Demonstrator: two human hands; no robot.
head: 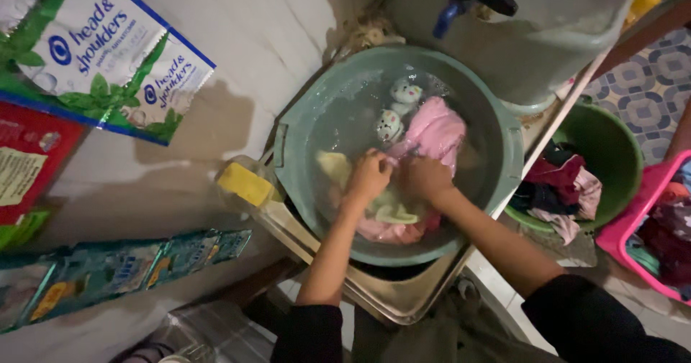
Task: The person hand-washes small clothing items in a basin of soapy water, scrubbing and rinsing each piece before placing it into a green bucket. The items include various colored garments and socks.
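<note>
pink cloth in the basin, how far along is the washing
Done: the grey-green basin holds water and clothes are soaking. In hand: left hand and right hand grip the pink cloth. Left: clothes wait in the green tub and pink basket.

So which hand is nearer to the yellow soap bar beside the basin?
Left. The left hand is in the basin, on the side toward the yellow soap bar; the right hand is farther across, gripping the pink cloth.
</note>
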